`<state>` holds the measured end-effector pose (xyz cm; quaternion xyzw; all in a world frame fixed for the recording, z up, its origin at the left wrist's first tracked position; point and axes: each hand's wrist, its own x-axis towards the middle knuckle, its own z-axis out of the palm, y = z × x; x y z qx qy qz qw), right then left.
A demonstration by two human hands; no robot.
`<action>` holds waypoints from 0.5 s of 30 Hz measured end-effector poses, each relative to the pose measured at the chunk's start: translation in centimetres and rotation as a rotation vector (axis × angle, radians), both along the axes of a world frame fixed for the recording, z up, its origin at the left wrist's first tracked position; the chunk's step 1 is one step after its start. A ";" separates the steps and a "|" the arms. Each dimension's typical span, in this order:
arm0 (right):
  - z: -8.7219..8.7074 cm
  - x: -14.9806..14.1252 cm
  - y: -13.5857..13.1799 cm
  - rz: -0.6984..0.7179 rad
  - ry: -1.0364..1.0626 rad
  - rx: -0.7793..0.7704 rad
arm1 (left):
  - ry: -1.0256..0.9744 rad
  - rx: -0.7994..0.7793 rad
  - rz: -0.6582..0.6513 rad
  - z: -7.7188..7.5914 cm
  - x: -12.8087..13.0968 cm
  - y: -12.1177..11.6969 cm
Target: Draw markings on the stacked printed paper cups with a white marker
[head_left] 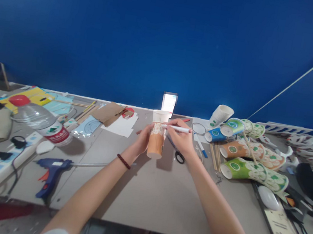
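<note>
An orange and white paper cup stands upright near the middle of the grey table. My left hand is wrapped round its left side and holds it. My right hand grips a white pen with a red end, laid sideways against the cup just under its rim. Black-handled scissors lie on the table just right of the cup, under my right hand.
A blue glue gun, a power strip and a water bottle sit at the left. Patterned paper cups joined in chains lie at the right, with wooden sticks. Card and paper lie behind.
</note>
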<state>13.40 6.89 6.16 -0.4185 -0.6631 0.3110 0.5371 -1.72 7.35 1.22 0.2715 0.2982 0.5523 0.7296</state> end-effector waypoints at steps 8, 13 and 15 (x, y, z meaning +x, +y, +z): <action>-0.2 -0.1 -0.1 0.031 -0.035 0.004 | -0.002 -0.077 -0.139 -0.2 -0.3 -0.2; -0.2 0.0 0.1 0.020 -0.033 0.020 | -0.027 -0.094 -0.099 -0.2 -0.4 -0.1; -0.2 0.0 0.1 0.016 -0.035 0.017 | -0.036 -0.085 -0.092 -0.1 -0.3 -0.1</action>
